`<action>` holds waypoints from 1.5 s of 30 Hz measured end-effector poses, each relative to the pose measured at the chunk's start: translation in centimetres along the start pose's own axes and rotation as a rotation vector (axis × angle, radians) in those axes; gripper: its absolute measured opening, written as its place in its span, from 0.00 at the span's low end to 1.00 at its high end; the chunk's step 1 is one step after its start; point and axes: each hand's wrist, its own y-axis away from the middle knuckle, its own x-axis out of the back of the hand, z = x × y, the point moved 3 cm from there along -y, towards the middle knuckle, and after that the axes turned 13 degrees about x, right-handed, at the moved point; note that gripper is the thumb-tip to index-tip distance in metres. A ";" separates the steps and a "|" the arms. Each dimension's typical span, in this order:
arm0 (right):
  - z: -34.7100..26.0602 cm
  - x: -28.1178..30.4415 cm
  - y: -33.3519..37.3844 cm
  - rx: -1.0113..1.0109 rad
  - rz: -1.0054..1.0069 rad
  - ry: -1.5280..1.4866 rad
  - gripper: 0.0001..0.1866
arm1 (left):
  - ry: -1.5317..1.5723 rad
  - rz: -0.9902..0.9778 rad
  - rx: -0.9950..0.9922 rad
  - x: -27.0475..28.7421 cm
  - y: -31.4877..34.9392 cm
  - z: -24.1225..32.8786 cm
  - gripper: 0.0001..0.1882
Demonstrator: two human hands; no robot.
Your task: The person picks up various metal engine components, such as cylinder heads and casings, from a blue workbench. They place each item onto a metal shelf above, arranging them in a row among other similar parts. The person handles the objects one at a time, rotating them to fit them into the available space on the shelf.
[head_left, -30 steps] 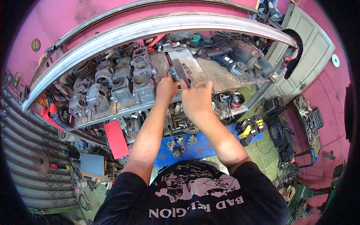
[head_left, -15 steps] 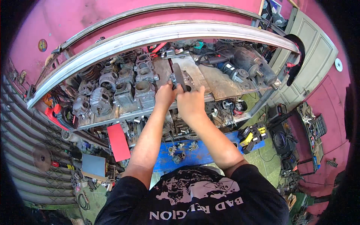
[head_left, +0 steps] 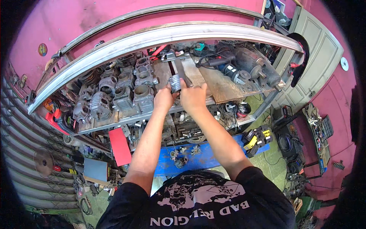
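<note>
We see the left hand (head_left: 163, 99) clamped on a finned metal part (head_left: 175, 83) over the near side of the counter (head_left: 225, 88); whether it rests there, we cannot tell. We have the right hand (head_left: 193, 98) closed around a flat dark bar (head_left: 181, 70) that points far, just right of the part. Grey engine cylinders (head_left: 143, 103) stand left, an angle grinder (head_left: 231, 72) lies right.

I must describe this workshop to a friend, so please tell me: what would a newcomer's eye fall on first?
Probably on the middle of the bench, where the left hand holds a finned part and the right hand a dark bar. Next come the grey cylinders crowded to their left, then the pink wall behind, with a long pale beam crossing before it.
</note>
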 end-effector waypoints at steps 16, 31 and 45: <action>2.7 -2.2 4.0 -0.177 0.214 -0.184 0.30 | -0.036 -0.033 0.031 0.0 -0.3 -0.1 0.31; 10.2 -5.3 5.3 -0.125 0.154 -0.802 0.30 | -0.045 -0.001 -0.018 -0.6 -0.9 0.1 0.36; 9.5 -7.2 5.7 -0.076 0.146 -0.971 0.34 | -0.111 0.040 -0.004 -0.9 -0.6 -0.8 0.35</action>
